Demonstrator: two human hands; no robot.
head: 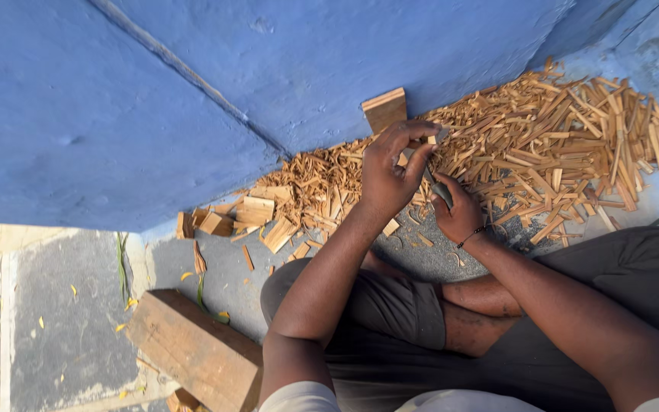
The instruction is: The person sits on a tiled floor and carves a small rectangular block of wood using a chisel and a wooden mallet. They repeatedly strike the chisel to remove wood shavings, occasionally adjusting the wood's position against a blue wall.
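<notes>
Sitting cross-legged on rough grey ground, right up against a chalky blue wall (192, 91) with a diagonal groove cut across it. Left hand (392, 172) curled, fingertips pinching a thin pale wood sliver (408, 155). Right hand (458, 214) wrapped in a fist around a dark tool handle (442, 192), thin bracelet at the wrist; can't tell what the blade looks like, hidden behind the fingers. Both hands just above the ground where it meets the foot of the wall.

Huge heap of split wood sticks (558, 145) piled along the wall's base toward the upper right corner: flat, narrow, straight strips, light tan, dry-looking. Curlier shavings and chunkier offcuts (268, 217) spread to the left of the hands. One squared wood block (384, 109) standing upright, leaning on the wall just behind the left hand. Thick weathered timber beam (196, 351) lying flat near the bottom left, edges worn, grain visible. Few yellow leaves scattered on the concrete beside it. Dark grey fabric over the knees.
</notes>
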